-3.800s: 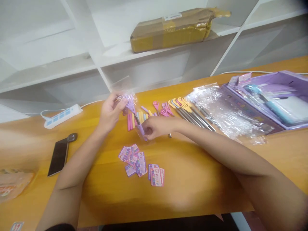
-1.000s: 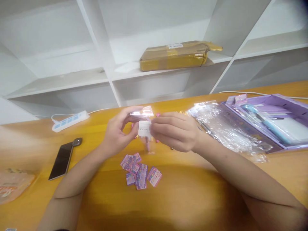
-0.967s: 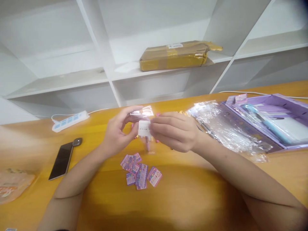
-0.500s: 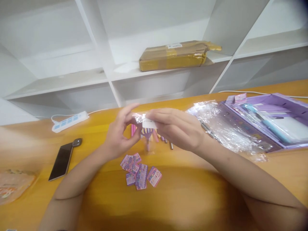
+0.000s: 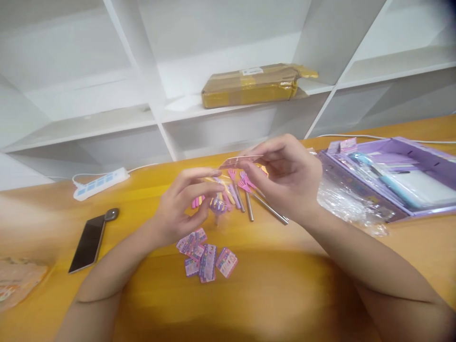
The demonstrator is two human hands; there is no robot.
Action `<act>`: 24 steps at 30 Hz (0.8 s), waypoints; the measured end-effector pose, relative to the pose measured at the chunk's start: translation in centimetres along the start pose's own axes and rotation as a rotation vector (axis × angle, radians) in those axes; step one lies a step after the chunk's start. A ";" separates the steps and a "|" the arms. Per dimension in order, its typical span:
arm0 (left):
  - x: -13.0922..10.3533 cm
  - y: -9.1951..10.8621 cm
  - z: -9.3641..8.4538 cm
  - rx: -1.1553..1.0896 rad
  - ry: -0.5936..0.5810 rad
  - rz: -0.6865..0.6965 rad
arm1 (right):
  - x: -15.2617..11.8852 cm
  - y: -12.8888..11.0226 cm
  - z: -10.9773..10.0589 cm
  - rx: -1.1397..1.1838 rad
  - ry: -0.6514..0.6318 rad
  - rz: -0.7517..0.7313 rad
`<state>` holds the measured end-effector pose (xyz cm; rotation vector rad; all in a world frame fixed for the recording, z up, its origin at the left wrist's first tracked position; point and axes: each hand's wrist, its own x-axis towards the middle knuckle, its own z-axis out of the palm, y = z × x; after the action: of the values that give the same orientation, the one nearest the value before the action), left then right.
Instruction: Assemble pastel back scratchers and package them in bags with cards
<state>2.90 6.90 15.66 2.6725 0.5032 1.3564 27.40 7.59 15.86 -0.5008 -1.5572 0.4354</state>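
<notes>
My left hand [image 5: 185,204] pinches a clear plastic bag [image 5: 225,192] with a purple-and-yellow striped piece [image 5: 218,205] inside; its lower end hangs over the table. Between the thumb and fingers of my right hand [image 5: 290,178] is a thin pink card [image 5: 239,161], held nearly edge-on above the bag. Behind and beneath my hands lie pink hand-shaped back scratchers [image 5: 245,184] with metal rods, partly hidden by my right hand. Several small pink and purple printed cards [image 5: 207,262] lie in a loose pile on the table nearer me.
At right, crumpled clear wrappers [image 5: 351,204] lie against an open purple box [image 5: 388,221] holding a light-blue item. To the left are a white power strip [image 5: 101,183], a phone [image 5: 87,244] and an orange packet [image 5: 21,282]. A taped carton [image 5: 249,88] sits on the white shelf.
My right hand has moved right and turned, bringing the card out away from the bag. The bag remains at my left hand, and more of the back scratchers now shows.
</notes>
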 end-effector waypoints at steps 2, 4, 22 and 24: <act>0.0 0.2 -0.1 -0.021 -0.006 -0.054 | 0.1 0.0 -0.2 -0.002 -0.025 -0.008; -0.1 0.2 -0.1 -0.069 -0.008 -0.111 | 0.3 0.0 -0.6 -0.070 -0.032 -0.070; -0.6 -0.5 0.1 -0.163 -0.007 -0.201 | 0.7 -1.1 -0.9 -0.223 -0.136 -0.105; -0.6 -0.6 0.1 -0.162 0.001 -0.200 | 0.5 -0.8 -0.6 -0.158 -0.116 -0.074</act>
<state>2.52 7.24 14.98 2.4203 0.6134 1.2836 27.95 7.17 16.78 -0.5449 -1.7253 0.2905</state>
